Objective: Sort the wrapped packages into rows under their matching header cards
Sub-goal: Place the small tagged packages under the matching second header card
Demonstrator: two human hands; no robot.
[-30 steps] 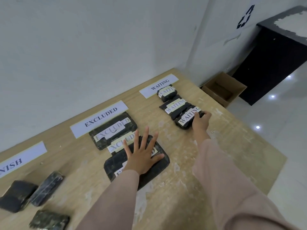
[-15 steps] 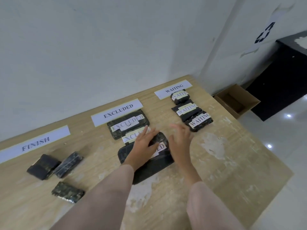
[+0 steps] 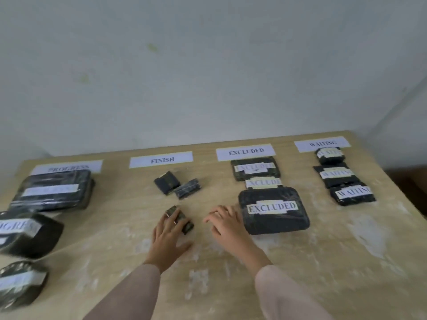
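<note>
Four header cards lie along the back of the wooden table: PROGRESS, FINISH, EXCLUDED and WAITING. Dark wrapped packages sit in a row under each. My left hand rests with its fingers on a small dark package below the FINISH card. Two more small packages lie above it. My right hand hovers with fingers spread, just left of the big EXCLUDED package and apart from it. Three WAITING packages form a column at the right.
Three large PROGRESS packages fill the left side, the lowest two near the table's left edge. A white wall stands right behind the header cards. The table's right edge drops off past the WAITING column. Worn bare wood spreads around my forearms.
The view has swung left, bringing the PROGRESS row into sight. My left hand left the big EXCLUDED package and moved onto the small package under FINISH. My right hand slid left as well.
</note>
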